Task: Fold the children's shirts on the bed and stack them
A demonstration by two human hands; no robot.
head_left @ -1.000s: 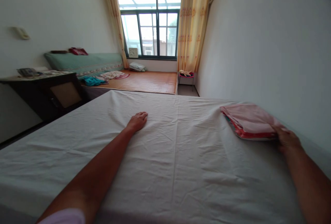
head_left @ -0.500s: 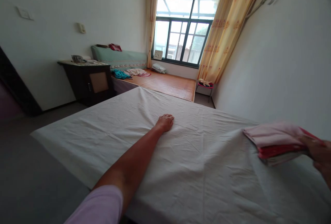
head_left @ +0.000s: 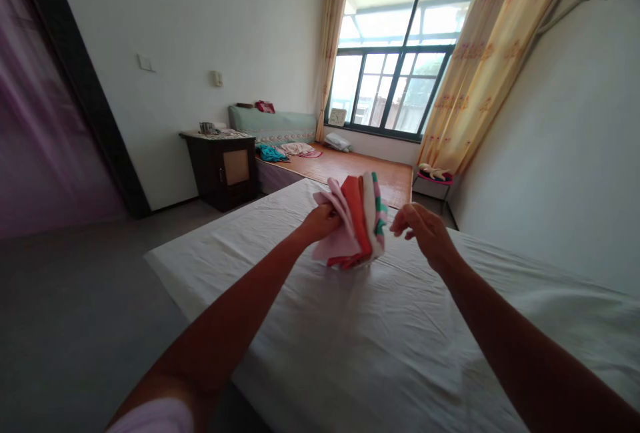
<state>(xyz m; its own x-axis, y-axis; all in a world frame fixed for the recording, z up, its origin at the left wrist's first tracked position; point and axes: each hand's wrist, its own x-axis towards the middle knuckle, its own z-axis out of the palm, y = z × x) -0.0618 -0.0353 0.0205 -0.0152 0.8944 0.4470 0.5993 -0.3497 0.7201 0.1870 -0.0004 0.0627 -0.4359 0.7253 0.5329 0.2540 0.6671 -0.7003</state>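
A stack of folded clothes (head_left: 356, 223) stands on edge above the white sheet (head_left: 400, 333), its layers pink, red, white and green-striped. At its left side, my left hand (head_left: 324, 219) grips the pink layer, the fingers partly tucked into the folds. My right hand (head_left: 420, 226) hovers just right of the green-striped layer, apart from it. Its fingers are bent and loosely separated, with nothing in them. Whether the bottom of the stack touches the sheet is hard to make out.
Beyond the sheet lies a low bed with a brown mat (head_left: 360, 163) and some crumpled clothes (head_left: 300, 149). A dark cabinet (head_left: 220, 169) stands by the left wall. To the right of the window (head_left: 395, 86), a small stool (head_left: 436, 178) carries a pale object.
The folded clothes have come from the far right to the middle. My left hand has left the sheet and grips them; my right hand has let go. The view has turned left.
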